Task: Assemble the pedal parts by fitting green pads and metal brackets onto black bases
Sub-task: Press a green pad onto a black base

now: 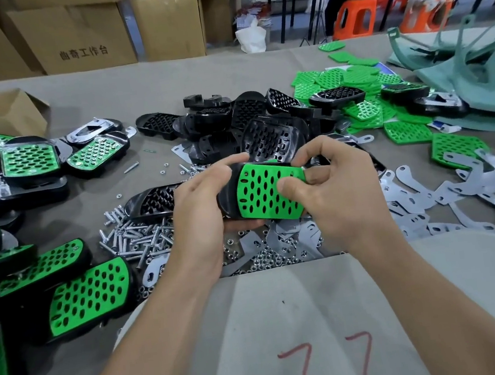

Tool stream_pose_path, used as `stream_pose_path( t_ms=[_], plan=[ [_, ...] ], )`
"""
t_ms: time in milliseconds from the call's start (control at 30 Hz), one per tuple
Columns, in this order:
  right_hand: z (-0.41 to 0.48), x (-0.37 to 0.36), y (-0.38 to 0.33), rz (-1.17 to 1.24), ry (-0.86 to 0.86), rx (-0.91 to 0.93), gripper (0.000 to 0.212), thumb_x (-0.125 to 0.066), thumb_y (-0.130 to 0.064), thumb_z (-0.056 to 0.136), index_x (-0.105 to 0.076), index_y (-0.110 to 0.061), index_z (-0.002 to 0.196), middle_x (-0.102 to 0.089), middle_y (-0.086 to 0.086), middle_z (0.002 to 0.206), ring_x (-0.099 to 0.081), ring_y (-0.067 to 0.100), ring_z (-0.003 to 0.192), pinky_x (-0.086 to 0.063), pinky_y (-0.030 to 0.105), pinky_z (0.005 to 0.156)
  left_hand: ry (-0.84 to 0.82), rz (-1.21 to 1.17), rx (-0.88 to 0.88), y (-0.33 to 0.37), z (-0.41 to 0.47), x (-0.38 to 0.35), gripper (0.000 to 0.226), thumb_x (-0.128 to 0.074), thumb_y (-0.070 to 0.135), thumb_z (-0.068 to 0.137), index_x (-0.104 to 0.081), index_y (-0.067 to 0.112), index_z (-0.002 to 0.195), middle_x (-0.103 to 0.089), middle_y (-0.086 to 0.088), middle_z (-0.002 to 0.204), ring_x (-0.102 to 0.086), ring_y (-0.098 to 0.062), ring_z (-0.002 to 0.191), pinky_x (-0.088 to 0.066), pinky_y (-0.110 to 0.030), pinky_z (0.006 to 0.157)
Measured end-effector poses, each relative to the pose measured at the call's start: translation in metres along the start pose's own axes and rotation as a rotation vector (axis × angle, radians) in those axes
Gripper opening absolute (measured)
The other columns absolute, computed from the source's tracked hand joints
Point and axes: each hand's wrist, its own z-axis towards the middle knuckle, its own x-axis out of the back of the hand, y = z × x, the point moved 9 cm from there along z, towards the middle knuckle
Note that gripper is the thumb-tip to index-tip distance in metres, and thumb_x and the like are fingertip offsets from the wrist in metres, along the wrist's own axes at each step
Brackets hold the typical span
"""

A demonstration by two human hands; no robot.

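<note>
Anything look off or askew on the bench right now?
Nothing damaged. The green pad in hand looks offset on its black base, rim bare only at the left, so likely not seated yet. One screw lies apart from the screw pile.

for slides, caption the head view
The left hand grips a black base while the right hand presses a green pad on.

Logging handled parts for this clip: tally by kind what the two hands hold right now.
Green perforated plastic pad: 1
Black plastic pedal base: 1
Total: 2, the pad lying on the base, held between the left hand and the right hand.
</note>
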Motion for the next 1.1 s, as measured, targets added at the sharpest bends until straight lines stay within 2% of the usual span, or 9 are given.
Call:
stream_pose_path(
  t_ms=[133, 267, 400, 500, 667, 767, 833, 900, 1100],
  plan=[
    [0.0, 0.001, -0.001, -0.042, -0.002, 0.006, 0.034, -0.086, -0.012, 0.076, -0.056, -0.026, 0.077, -0.068, -0.004, 0.055, -0.07, 0.01, 0.054, -0.045, 0.02, 0.038, -0.004, 0.025, -0.005, 0.002, -0.003, -0.003, 0.032, -0.056, 0.031, 0.084, -0.082, 0.025, 0.101, -0.079, -0.002, 0.099, -0.077, -0.032, 0.088, -0.063, -0.052, 0.06],
    [0.001, 0.002, 0.0, -0.068, -0.003, -0.008, 0.033, -0.088, -0.014, 0.075, -0.058, -0.026, 0.077, -0.07, -0.003, 0.057, -0.071, 0.014, 0.053, -0.048, 0.023, 0.04, -0.013, 0.065, -0.027, 0.003, -0.006, -0.003, 0.029, -0.067, 0.018, 0.075, -0.081, 0.025, 0.1, -0.077, -0.004, 0.097, -0.078, -0.03, 0.082, -0.063, -0.053, 0.058],
    [0.002, 0.003, 0.002, -0.049, -0.011, -0.035, 0.029, -0.089, -0.013, 0.075, -0.062, -0.025, 0.08, -0.071, 0.002, 0.059, -0.073, 0.02, 0.057, -0.053, 0.029, 0.045, -0.04, 0.095, -0.022, 0.002, -0.007, -0.003, 0.043, -0.068, 0.003, 0.067, -0.081, 0.026, 0.102, -0.076, -0.01, 0.101, -0.077, -0.034, 0.08, -0.063, -0.044, 0.057],
    [0.002, 0.004, 0.005, -0.011, -0.007, -0.05, 0.027, -0.09, -0.015, 0.074, -0.065, -0.023, 0.082, -0.072, 0.0, 0.059, -0.072, 0.019, 0.057, -0.052, 0.026, 0.047, -0.063, 0.082, -0.014, 0.002, -0.006, -0.003, 0.048, -0.066, -0.012, 0.076, -0.081, 0.025, 0.103, -0.076, -0.013, 0.104, -0.077, -0.035, 0.078, -0.062, -0.039, 0.055],
    [0.002, 0.022, 0.002, -0.21, 0.152, 0.005, 0.039, -0.095, -0.046, 0.057, -0.066, -0.027, 0.074, -0.068, -0.012, 0.057, -0.059, 0.001, 0.044, -0.043, 0.014, 0.043, -0.058, 0.02, 0.006, 0.004, -0.007, -0.005, 0.047, -0.068, -0.007, 0.067, -0.081, 0.021, 0.103, -0.075, -0.017, 0.105, -0.076, -0.038, 0.078, -0.061, -0.038, 0.055],
    [0.001, 0.02, 0.002, -0.16, 0.159, 0.013, 0.039, -0.086, -0.059, 0.056, -0.069, -0.029, 0.076, -0.069, -0.017, 0.065, -0.063, -0.001, 0.056, -0.046, 0.012, 0.051, -0.078, -0.101, 0.053, 0.005, -0.006, -0.004, 0.049, -0.062, -0.016, 0.072, -0.082, 0.02, 0.099, -0.076, -0.015, 0.099, -0.076, -0.042, 0.078, -0.059, -0.034, 0.049],
    [0.002, 0.002, 0.005, 0.051, 0.003, -0.016, 0.029, -0.08, -0.05, 0.069, -0.073, -0.027, 0.084, -0.075, -0.011, 0.076, -0.072, 0.006, 0.071, -0.058, 0.027, 0.065, -0.108, -0.169, 0.084, 0.006, -0.007, -0.005, 0.049, -0.062, -0.012, 0.069, -0.082, 0.022, 0.098, -0.077, -0.012, 0.1, -0.076, -0.041, 0.083, -0.059, -0.032, 0.048],
    [0.0, -0.01, 0.005, 0.182, -0.119, -0.024, 0.02, -0.075, -0.039, 0.079, -0.074, -0.022, 0.09, -0.078, 0.002, 0.083, -0.075, 0.02, 0.078, -0.061, 0.041, 0.066, -0.132, -0.178, 0.091, 0.006, -0.007, -0.007, 0.049, -0.062, -0.01, 0.067, -0.082, 0.022, 0.098, -0.076, -0.012, 0.103, -0.076, -0.04, 0.086, -0.059, -0.032, 0.048],
    [-0.005, -0.014, 0.009, 0.415, -0.198, -0.089, 0.02, -0.076, -0.022, 0.08, -0.061, -0.011, 0.087, -0.073, 0.021, 0.089, -0.072, 0.033, 0.072, -0.057, 0.047, 0.052, -0.113, -0.027, 0.0, 0.01, -0.009, -0.009, 0.043, -0.065, 0.005, 0.066, -0.081, 0.027, 0.1, -0.077, -0.003, 0.095, -0.076, -0.028, 0.078, -0.059, -0.032, 0.053]
  ],
)
